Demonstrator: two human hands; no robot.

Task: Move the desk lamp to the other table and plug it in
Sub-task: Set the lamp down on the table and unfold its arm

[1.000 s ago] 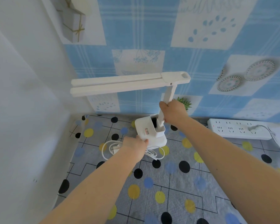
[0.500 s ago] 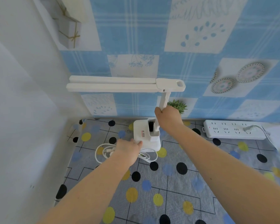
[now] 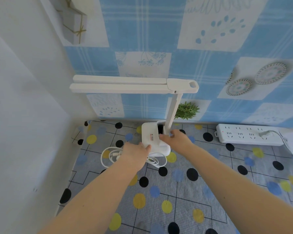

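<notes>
The white desk lamp stands on the dotted tablecloth [image 3: 176, 196] near the back wall; its base [image 3: 150, 132] is down, its stem [image 3: 173, 108] upright, and its long head [image 3: 122, 85] points left. My left hand [image 3: 134, 155] rests at the base's front left corner, its fingertips touching the base, and it lies over the coiled white cord [image 3: 103, 153]. The cord's plug [image 3: 114, 154] lies loose inside the coil. My right hand [image 3: 175, 140] hovers at the foot of the stem with loosely spread fingers, holding nothing.
A white power strip [image 3: 247, 135] lies at the back right with one grey plug in its right end. A small green plant [image 3: 187, 110] stands behind the lamp. A white wall [image 3: 24, 115] closes the left side.
The lamp came down onto the cloth. My right hand let go of the stem and slid down to the base. My left hand stayed at the base's front corner.
</notes>
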